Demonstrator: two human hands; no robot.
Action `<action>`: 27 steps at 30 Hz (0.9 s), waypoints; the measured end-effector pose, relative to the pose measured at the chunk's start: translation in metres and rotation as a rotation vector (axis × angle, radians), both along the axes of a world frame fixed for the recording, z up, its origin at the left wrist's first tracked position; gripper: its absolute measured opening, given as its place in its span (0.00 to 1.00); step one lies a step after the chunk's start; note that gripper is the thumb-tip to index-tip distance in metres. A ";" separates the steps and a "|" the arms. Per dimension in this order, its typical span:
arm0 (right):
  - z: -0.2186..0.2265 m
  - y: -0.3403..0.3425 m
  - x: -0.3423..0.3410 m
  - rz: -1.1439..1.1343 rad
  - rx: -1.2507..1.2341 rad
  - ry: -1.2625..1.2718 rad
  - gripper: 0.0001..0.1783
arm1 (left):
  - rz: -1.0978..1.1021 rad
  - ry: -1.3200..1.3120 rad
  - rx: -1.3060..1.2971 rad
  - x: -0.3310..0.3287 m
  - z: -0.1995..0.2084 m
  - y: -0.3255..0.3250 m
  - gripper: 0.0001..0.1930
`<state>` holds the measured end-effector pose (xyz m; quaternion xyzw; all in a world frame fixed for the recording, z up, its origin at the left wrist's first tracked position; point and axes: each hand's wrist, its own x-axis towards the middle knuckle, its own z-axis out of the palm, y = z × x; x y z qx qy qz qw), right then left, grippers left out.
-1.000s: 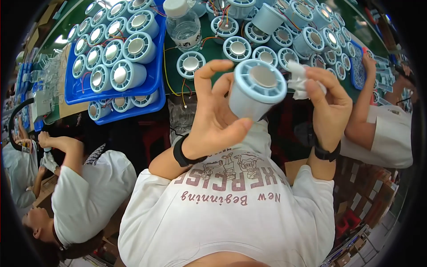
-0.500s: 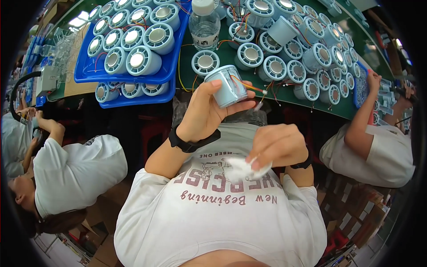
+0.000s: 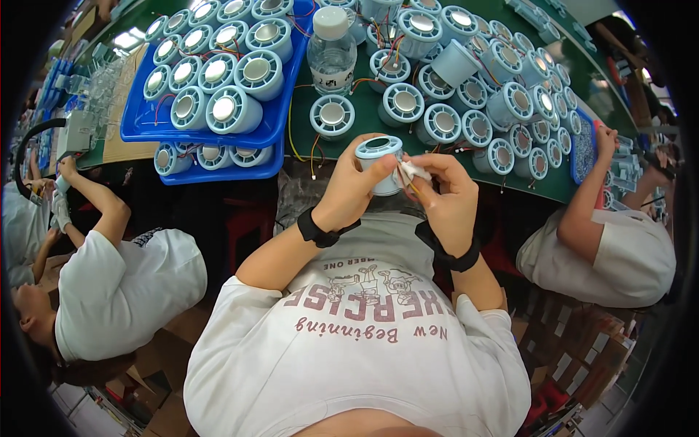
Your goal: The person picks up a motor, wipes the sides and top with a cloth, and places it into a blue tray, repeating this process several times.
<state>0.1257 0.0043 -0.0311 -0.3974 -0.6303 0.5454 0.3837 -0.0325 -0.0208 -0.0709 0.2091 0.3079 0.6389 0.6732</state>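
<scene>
The left hand (image 3: 357,191) has its grip clenched around a pale blue round fan (image 3: 380,162), held upright just over the near edge of the green counter (image 3: 349,149). At three o'clock, touching it, the right hand (image 3: 445,198) pinches a small white cloth (image 3: 413,172) (crumpled).

An assembly workshop: rows of identical round fan units (image 3: 333,116) cover a shared green workbench (image 3: 349,149).

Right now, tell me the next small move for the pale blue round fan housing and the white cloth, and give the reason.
Probably press the white cloth against the side of the pale blue round fan housing and wipe. The left hand grips the housing upright just off the green table edge, and the right hand pinches the cloth beside its wall, close enough that contact is hard to judge.
</scene>
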 end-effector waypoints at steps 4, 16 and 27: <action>-0.015 -0.001 -0.006 -0.081 0.145 -0.043 0.12 | -0.017 -0.021 -0.022 -0.001 -0.006 0.010 0.20; -0.027 -0.016 -0.027 -0.158 -0.210 0.228 0.28 | -0.069 -0.094 0.104 -0.009 -0.026 0.009 0.22; -0.017 -0.043 -0.041 0.275 -0.564 0.177 0.43 | 0.052 0.247 0.107 -0.028 -0.022 -0.059 0.28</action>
